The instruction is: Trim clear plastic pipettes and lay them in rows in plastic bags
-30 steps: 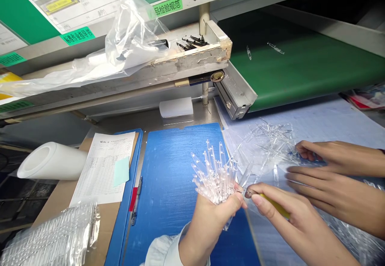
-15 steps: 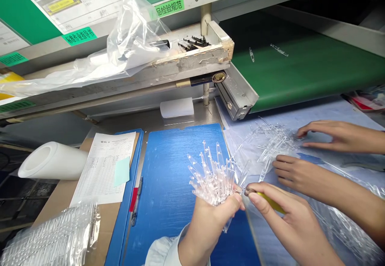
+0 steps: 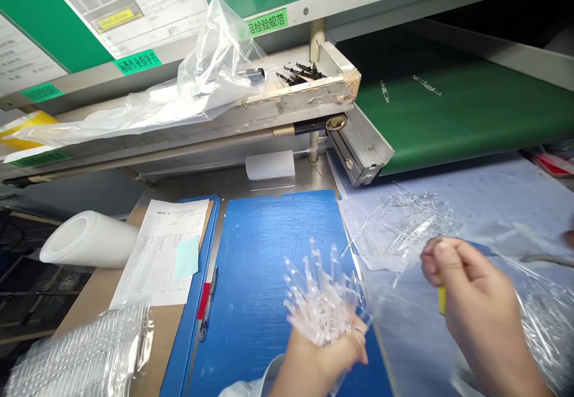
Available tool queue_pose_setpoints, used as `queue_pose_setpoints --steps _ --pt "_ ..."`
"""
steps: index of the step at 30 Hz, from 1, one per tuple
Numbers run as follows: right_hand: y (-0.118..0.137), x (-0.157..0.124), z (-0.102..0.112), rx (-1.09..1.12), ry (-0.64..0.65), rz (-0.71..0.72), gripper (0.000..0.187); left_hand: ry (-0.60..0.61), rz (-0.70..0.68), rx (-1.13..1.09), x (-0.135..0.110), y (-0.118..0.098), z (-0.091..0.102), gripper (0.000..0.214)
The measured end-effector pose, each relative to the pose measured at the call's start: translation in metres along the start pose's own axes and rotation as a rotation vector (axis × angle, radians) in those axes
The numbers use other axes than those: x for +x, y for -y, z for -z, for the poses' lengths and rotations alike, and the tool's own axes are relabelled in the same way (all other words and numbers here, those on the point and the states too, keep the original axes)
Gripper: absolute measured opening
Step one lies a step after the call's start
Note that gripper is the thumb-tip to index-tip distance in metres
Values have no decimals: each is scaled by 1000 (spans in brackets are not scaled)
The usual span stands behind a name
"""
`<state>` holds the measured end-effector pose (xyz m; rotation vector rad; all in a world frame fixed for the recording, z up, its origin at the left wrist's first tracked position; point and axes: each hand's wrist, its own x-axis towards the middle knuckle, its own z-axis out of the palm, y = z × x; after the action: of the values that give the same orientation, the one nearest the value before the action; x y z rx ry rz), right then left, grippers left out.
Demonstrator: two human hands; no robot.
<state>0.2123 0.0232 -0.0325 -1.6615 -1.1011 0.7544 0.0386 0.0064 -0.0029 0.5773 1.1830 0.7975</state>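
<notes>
My left hand [image 3: 320, 364] grips a fanned bundle of clear plastic rods [image 3: 323, 304] at the bottom of the view, above a blue mat [image 3: 269, 253]. My right hand [image 3: 479, 307] is closed around a tool with a yellow handle [image 3: 442, 299], and most of the tool is hidden by my fingers. That hand is to the right of the bundle, not touching it. A loose heap of similar clear pieces [image 3: 408, 223] lies on a pale sheet just above my right hand. A co-worker's fingertips [image 3: 569, 239] show at the right edge.
A green conveyor belt [image 3: 457, 116] runs behind the work surface, under a metal rail [image 3: 291, 101] draped with a plastic bag [image 3: 210, 74]. On the left are a paper form [image 3: 159, 253], a white roll [image 3: 89, 238] and stacked clear trays [image 3: 81, 355]. Clear plastic film [image 3: 547, 319] lies on the right.
My right hand has moved right, away from the bundle, with the yellow tool now upright. The co-worker's hands have drawn back to the right edge. The view has shifted slightly.
</notes>
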Motion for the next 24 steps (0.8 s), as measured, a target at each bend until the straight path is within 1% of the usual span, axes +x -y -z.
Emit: queue_pose_setpoints --steps 3,4,5,7,8,10,11,12,13,14,15,16,17,18,19,20,21,22,24 --pt "5 -9 -8 -44 336 1 23 -9 11 -75 4 6 0 21" --pt "7 -13 -12 -72 395 4 24 3 8 -85 5 8 0 22" --pt "8 -15 -16 -112 391 6 25 28 11 -87 7 10 0 23" --pt "6 -14 -21 -219 272 29 27 66 26 -96 10 16 2 27" --pt "0 -11 -20 -282 218 50 26 60 28 -118 11 20 6 29" --pt "-22 -4 -15 -415 195 100 24 -9 6 -191 13 28 17 34" --pt "-38 0 -10 -490 215 115 22 -63 -13 -235 14 32 26 37" --pt "-55 1 -5 -563 267 123 22 -121 -35 -275 14 36 36 39" --pt "-72 2 0 -636 239 122 24 -174 -46 -301 14 39 47 40" --pt "-87 1 5 -698 248 116 24 -224 -51 -317 13 42 59 38" --pt "-99 1 7 -743 246 120 25 -268 -61 -323 13 43 71 36" --pt "-106 1 7 -794 236 157 28 -301 -84 -318 13 43 83 32" --pt "-108 3 4 -842 209 197 32 -323 -122 -304 15 41 94 29" --pt "-104 8 -4 -853 195 227 37 -333 -158 -278 18 36 104 27" --pt "-95 17 -17 -812 198 227 40 -334 -203 -231 25 30 113 26" --pt "-82 31 -35 -726 227 208 42 -335 -244 -174 35 20 121 25" --pt "-67 48 -57 -582 274 145 40 -330 -261 -104 48 9 128 25" --pt "-52 69 -83 -388 363 35 37 -334 -320 -13 64 -5 135 24" --pt "-25 114 -140 -279 415 -24 29 -338 -362 39 103 -36 148 18"
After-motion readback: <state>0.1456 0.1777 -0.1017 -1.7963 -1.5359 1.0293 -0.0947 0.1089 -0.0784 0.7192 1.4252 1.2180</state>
